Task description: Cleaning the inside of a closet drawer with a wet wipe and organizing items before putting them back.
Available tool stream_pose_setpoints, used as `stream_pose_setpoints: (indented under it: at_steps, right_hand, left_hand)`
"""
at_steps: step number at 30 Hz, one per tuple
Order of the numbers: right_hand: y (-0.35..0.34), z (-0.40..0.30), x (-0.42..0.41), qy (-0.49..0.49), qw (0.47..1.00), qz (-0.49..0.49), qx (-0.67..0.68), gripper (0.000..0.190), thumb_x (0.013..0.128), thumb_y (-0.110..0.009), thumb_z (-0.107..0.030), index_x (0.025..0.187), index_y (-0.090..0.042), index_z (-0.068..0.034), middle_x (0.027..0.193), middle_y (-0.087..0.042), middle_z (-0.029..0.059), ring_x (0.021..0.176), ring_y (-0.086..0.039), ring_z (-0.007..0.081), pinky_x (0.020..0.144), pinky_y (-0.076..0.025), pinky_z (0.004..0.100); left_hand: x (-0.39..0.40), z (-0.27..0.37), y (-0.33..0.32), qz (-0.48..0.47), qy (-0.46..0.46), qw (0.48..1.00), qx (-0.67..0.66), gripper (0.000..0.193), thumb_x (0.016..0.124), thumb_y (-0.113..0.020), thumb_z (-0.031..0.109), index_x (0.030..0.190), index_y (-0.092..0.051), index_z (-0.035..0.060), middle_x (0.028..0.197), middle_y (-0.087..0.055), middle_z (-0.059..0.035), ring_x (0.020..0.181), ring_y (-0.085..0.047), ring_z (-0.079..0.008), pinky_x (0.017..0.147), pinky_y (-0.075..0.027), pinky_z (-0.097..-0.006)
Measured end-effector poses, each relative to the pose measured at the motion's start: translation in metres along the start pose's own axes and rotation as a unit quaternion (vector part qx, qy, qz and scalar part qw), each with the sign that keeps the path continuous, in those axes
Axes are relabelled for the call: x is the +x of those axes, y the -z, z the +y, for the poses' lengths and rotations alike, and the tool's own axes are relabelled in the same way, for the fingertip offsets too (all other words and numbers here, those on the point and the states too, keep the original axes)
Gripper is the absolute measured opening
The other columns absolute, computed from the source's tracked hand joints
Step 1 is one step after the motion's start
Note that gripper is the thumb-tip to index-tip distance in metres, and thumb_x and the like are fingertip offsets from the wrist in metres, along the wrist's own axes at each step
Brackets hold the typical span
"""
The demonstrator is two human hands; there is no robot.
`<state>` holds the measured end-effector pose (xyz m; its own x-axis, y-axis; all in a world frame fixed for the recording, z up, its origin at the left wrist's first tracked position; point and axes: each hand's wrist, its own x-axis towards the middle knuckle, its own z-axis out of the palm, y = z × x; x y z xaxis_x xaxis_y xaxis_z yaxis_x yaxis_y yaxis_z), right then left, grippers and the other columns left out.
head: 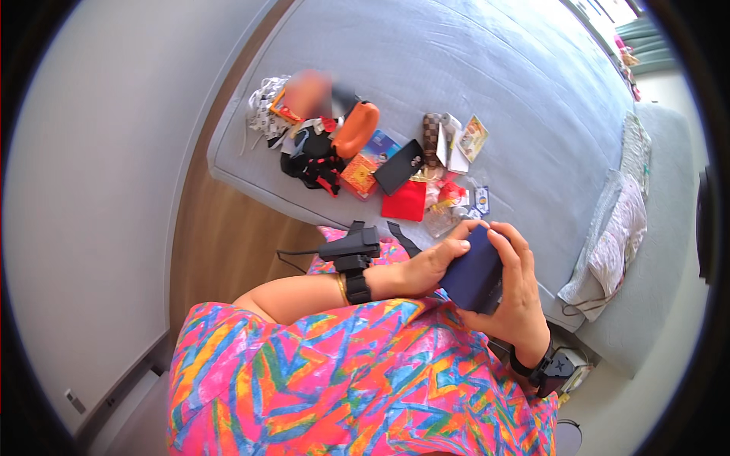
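Between both hands I hold a dark blue flat box [472, 273], tilted above my lap at the mattress edge. My left hand [436, 262] grips its left side, thumb on the face and fingers at the upper edge. Around the right side wraps my right hand [516, 279], fingers on the upper right edge and thumb below. Beyond the hands, on the mattress, lie a red pouch [404, 200], a black flat case [399, 167] and a clear plastic package [443, 219]. A small blue and white packet [482, 199] is nearest the box's upper end.
Left on the mattress [456, 57] lie an orange case [356, 130], a patterned orange box [359, 175] and dark cloth items [313, 168]. A checkered pouch [432, 137] and a picture card [473, 138] lie farther back. Folded bedding [616, 245] rests at right; a wall [102, 171] bounds the left.
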<state>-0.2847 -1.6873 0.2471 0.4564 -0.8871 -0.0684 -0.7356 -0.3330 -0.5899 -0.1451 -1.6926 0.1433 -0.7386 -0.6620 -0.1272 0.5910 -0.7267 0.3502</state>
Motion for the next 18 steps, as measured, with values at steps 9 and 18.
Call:
stream_pose_setpoints:
  at_steps: [9,18]
  right_hand:
    - [-0.041,0.012,0.006,-0.008,0.998,0.045,-0.051,0.090,0.044,-0.074,-0.022,0.123,-0.035,-0.004,0.126,-0.034,0.0206,0.111,-0.038,0.0381,0.091,-0.030,0.0467]
    - [-0.068,0.044,0.001,-0.162,0.897,0.132,0.391,0.096,0.069,-0.069,-0.042,0.137,-0.015,-0.003,0.139,-0.024,0.0166,0.125,-0.030,0.0243,0.100,-0.026,0.0394]
  left_hand:
    - [-0.005,0.003,0.005,-0.015,0.108,0.985,-0.134,0.061,0.087,-0.039,0.048,0.134,-0.023,0.0117,0.125,-0.041,-0.0080,0.113,-0.043,-0.0189,0.093,-0.038,-0.0336]
    - [-0.002,0.028,0.035,0.070,0.167,0.963,0.199,0.060,0.077,-0.059,0.013,0.127,-0.029,0.0012,0.111,-0.046,-0.0070,0.100,-0.047,-0.0123,0.084,-0.041,-0.0249]
